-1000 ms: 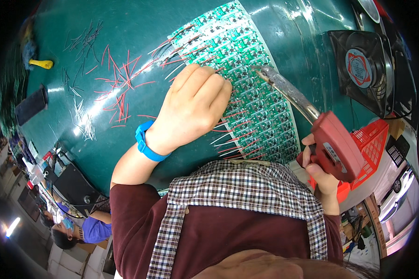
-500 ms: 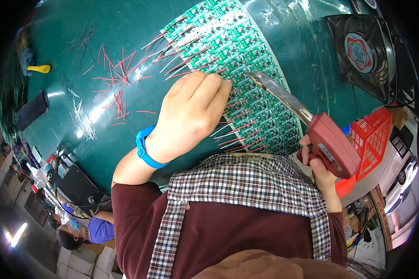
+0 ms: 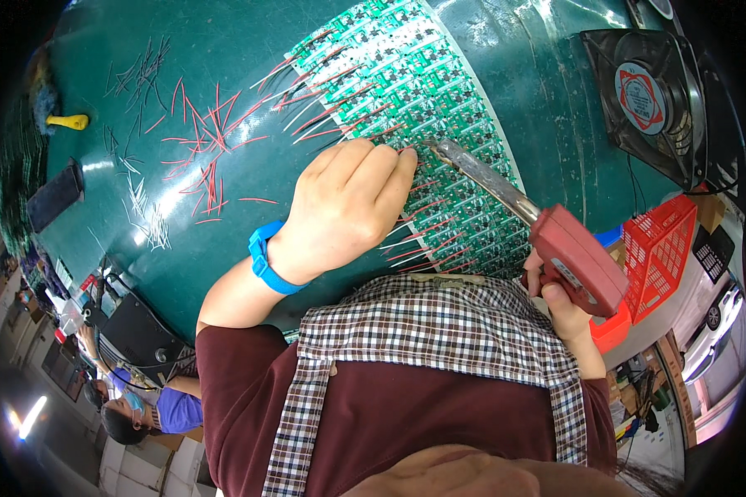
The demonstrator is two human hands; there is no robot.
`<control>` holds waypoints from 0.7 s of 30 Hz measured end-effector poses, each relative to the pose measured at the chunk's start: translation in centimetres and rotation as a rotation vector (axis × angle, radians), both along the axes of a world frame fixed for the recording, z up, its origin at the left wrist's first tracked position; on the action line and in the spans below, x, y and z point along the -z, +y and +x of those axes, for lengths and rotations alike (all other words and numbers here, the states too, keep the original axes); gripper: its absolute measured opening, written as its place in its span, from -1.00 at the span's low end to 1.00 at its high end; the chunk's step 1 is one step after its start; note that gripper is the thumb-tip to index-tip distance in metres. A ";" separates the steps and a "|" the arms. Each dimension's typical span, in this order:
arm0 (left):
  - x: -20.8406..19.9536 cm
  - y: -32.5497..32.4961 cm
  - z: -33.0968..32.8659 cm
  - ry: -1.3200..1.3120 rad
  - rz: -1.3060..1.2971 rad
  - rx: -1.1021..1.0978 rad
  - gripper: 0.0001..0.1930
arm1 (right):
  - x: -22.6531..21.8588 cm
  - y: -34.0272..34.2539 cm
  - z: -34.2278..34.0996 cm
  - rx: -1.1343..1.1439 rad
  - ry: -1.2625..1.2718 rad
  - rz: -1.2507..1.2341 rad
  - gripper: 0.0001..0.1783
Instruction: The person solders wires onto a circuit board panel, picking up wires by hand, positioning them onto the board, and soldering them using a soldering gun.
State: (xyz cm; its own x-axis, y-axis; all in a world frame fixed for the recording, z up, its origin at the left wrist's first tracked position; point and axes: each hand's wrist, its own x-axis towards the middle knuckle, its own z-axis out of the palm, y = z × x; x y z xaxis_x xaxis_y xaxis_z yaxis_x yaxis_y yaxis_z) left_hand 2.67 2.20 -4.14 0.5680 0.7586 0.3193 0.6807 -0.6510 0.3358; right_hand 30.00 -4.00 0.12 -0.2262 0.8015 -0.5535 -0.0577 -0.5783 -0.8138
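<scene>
My right hand (image 3: 565,302) is wrapped round the handle of a red soldering gun (image 3: 580,257). Its long metal barrel points to the upper left, with the tip over a panel of small green circuit boards (image 3: 472,195). Close to that tip, my left hand (image 3: 348,199), wearing a blue wristband (image 3: 267,257), pinches a thin red wire (image 3: 407,150) at the board. Most of this wire is hidden by my fingers. Along the panel's left side, several red, black and white wires (image 3: 327,108) stick out above and below my left hand.
Loose red wires (image 3: 214,137), black wires (image 3: 147,66) and white wires (image 3: 149,217) lie on the green table (image 3: 249,50). A black fan (image 3: 642,99) stands at right, above a red crate (image 3: 659,257). A dark phone-like slab (image 3: 55,196) lies far left. Another person (image 3: 174,407) sits lower left.
The soldering gun has shifted slightly left, bringing its tip closer to my left fingertips. My left hand has moved a little right and down, still pinching.
</scene>
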 end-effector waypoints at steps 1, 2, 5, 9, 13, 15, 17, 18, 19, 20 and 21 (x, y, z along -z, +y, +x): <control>0.0 0.1 0.1 -0.012 0.000 -0.002 -0.75 | 0.1 -0.2 0.2 -0.007 0.019 0.011 -0.23; 0.1 0.1 0.1 -0.024 0.000 -0.004 -0.75 | 0.2 -0.3 0.3 -0.014 0.038 0.023 -0.23; 0.0 0.2 0.1 -0.008 0.003 -0.007 -0.75 | 0.1 -0.4 0.2 0.012 0.027 0.007 -0.24; -0.7 0.4 0.1 0.031 -0.031 -0.008 -0.76 | 0.2 -0.4 0.6 -0.029 0.015 0.004 -0.24; -0.4 0.3 0.0 -0.013 -0.042 -0.002 -0.65 | 0.1 -0.6 0.6 0.011 0.010 -0.045 -0.24; -0.3 0.3 -0.1 -0.014 -0.038 0.004 -0.65 | 0.2 -0.6 0.6 0.031 0.014 -0.068 -0.24; -0.3 0.4 -0.1 -0.037 -0.032 0.003 -0.65 | 0.2 -0.4 0.5 0.010 0.020 -0.039 -0.24; -0.2 0.4 -0.1 -0.038 -0.032 0.004 -0.65 | 0.1 -0.4 0.5 0.010 0.019 -0.039 -0.24; -0.2 0.4 -0.1 -0.037 -0.023 0.006 -0.65 | -0.1 -0.4 0.4 0.015 -0.005 -0.046 -0.24; -0.2 0.5 -0.1 -0.037 -0.014 0.009 -0.65 | -0.2 -0.4 0.3 0.021 -0.028 -0.052 -0.25; -0.2 0.5 -0.2 -0.036 -0.014 0.008 -0.65 | -0.2 -0.3 0.3 0.020 -0.028 -0.052 -0.25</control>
State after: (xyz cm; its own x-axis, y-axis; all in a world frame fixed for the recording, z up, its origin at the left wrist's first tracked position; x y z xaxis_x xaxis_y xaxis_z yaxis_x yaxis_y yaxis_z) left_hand 2.51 2.72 -3.98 0.5626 0.7585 0.3290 0.6624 -0.6516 0.3697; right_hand 30.33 -4.33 0.29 -0.1941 0.7756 -0.6007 -0.0478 -0.6191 -0.7839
